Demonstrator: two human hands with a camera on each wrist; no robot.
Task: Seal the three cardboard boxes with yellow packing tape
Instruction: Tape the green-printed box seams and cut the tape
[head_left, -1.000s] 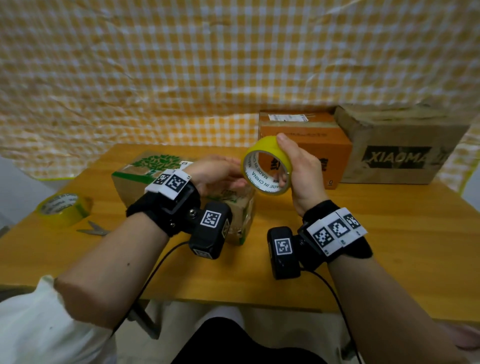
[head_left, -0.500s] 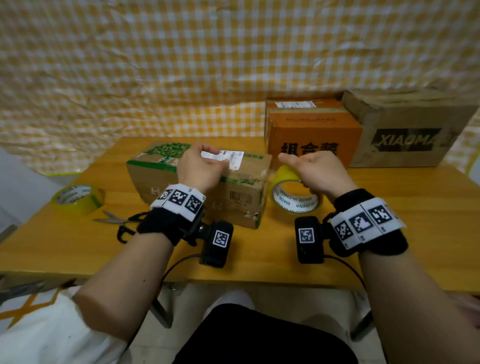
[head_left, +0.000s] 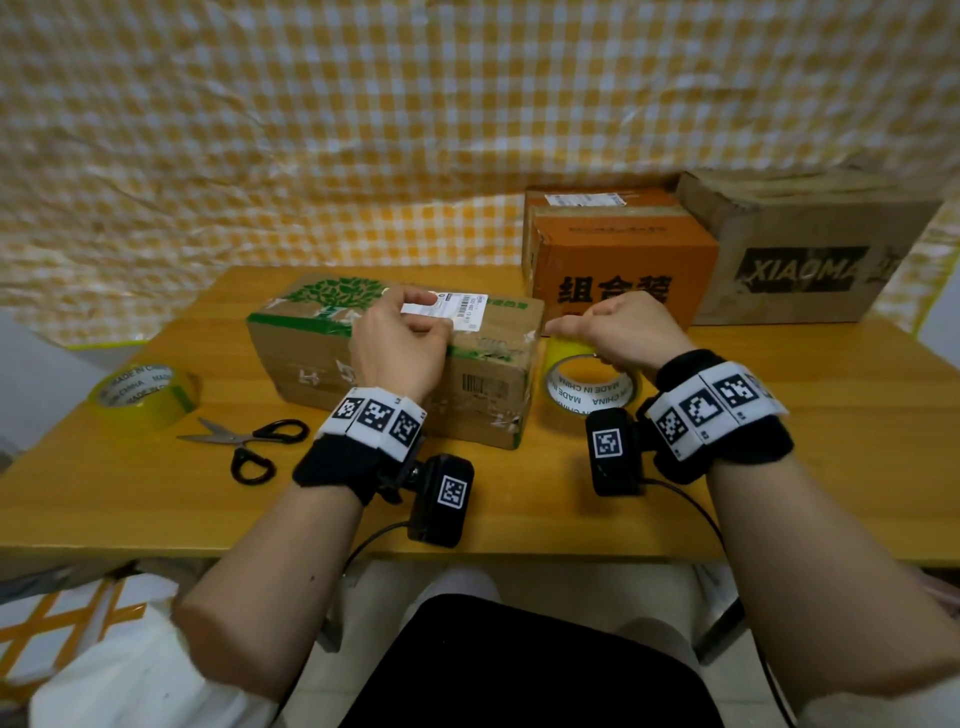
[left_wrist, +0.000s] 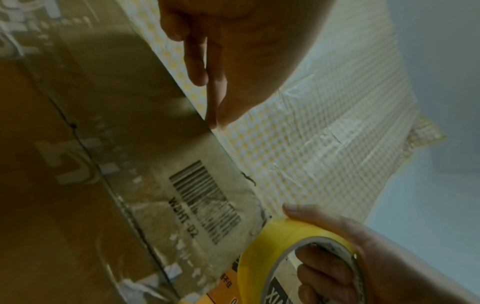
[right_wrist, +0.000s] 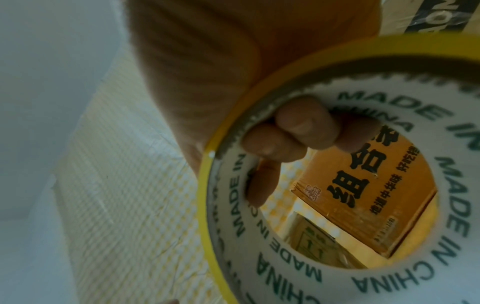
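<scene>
A brown box with green tree print (head_left: 317, 374) lies mid-table. My left hand (head_left: 415, 338) rests on its top near the white label, thumb and fingers pinched together at the top front edge (left_wrist: 215, 115), apparently on the tape's free end; the strip itself is hard to see. My right hand (head_left: 613, 338) grips the yellow tape roll (head_left: 592, 389) just off the box's right end, fingers (right_wrist: 293, 131) hooked inside the core (right_wrist: 233, 205). In the left wrist view, the roll (left_wrist: 280, 242) sits beside the box's barcode face (left_wrist: 116, 164). An orange box (head_left: 623, 260) and a brown XIAOMA box (head_left: 810, 260) stand at the back right.
A second yellow tape roll (head_left: 140, 395) lies at the table's left edge, with black-handled scissors (head_left: 249, 441) to its right, in front of the green-print box. The wooden table (head_left: 831, 441) is backed by a yellow checked cloth (head_left: 363, 130).
A second ago the roll was held up in the air with my left hand at it. Both hands have come down: left onto the box top, right with the roll beside the box's right end.
</scene>
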